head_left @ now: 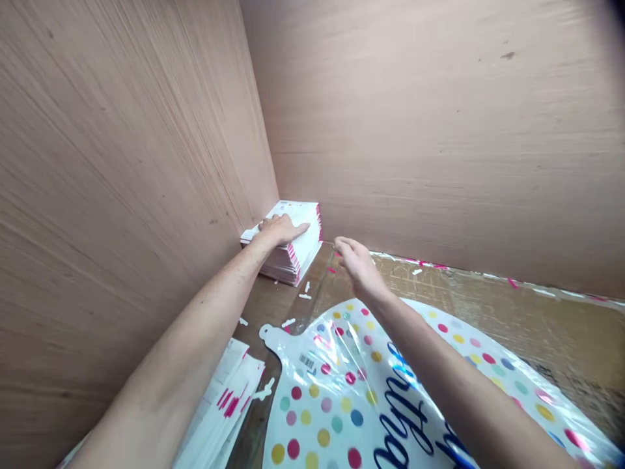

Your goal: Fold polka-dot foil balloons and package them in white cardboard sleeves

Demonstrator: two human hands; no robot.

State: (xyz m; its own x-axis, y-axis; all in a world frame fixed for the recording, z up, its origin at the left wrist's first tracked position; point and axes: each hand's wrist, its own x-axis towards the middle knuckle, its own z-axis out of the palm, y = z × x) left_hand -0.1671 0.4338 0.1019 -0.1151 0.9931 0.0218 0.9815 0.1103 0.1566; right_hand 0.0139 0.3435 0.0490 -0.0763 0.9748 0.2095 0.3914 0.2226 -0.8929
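Note:
In the corner stands a stack of white folded paper sleeves (297, 251) with pink edges. My left hand (279, 229) rests on top of it, thumb stretched out to the right and fingers lying over the upper sheets. To the right of the stack, apart from it, my right hand (359, 266) hovers over the brown surface with its fingers curled together. Whatever is between those fingertips, if anything, is too small to make out. Beneath my right forearm lies a flat foil balloon (327, 417) with coloured dots and dark blue lettering.
A second pile of white papers with pink marks (229, 391) lies at the lower left, partly behind my left forearm. Wooden panels rise on the left (137, 163) and at the back (439, 130). White and pink scraps (305, 296) are scattered over the taped brown surface (430, 286).

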